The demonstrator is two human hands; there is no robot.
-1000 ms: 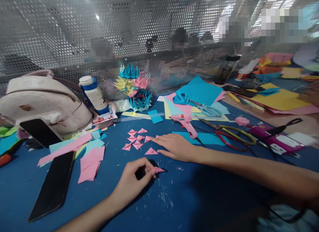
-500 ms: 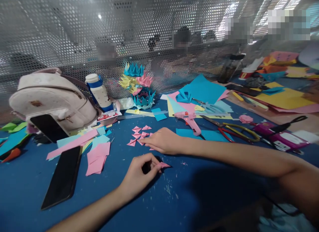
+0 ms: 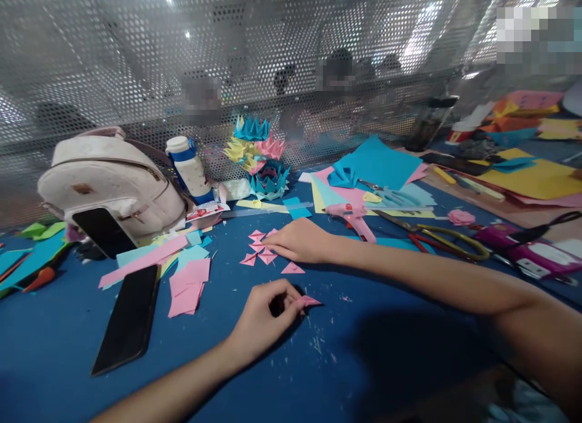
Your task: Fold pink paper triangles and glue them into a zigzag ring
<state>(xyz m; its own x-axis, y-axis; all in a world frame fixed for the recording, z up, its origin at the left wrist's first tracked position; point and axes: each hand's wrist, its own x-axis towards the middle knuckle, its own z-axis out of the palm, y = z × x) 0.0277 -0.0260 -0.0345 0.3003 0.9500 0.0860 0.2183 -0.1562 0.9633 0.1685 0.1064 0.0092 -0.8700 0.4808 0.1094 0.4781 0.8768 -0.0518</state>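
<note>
My left hand (image 3: 266, 311) rests low over the blue table, thumb and fingers closed on a pink folded paper triangle (image 3: 311, 300) whose tip points right. Beyond it, my right hand (image 3: 302, 240) reaches in from the right with its fingers stretched out, the tips touching a loose cluster of similar pink folded triangles (image 3: 248, 259). Part of that cluster lies hidden under the fingers. One separate triangle (image 3: 293, 268) lies on the table just below my right hand.
A black phone (image 3: 127, 317) and pink paper slips (image 3: 188, 283) lie to the left. Behind stand a backpack (image 3: 109, 180), a bottle (image 3: 188, 171) and a folded-paper tower (image 3: 264, 159). A pink glue gun (image 3: 352, 217) and scissors (image 3: 431, 238) lie right of the cluster.
My right hand has moved slightly away from me over the cluster, uncovering the separate triangle below it. My left hand keeps its triangle. The whole view has shifted a little.
</note>
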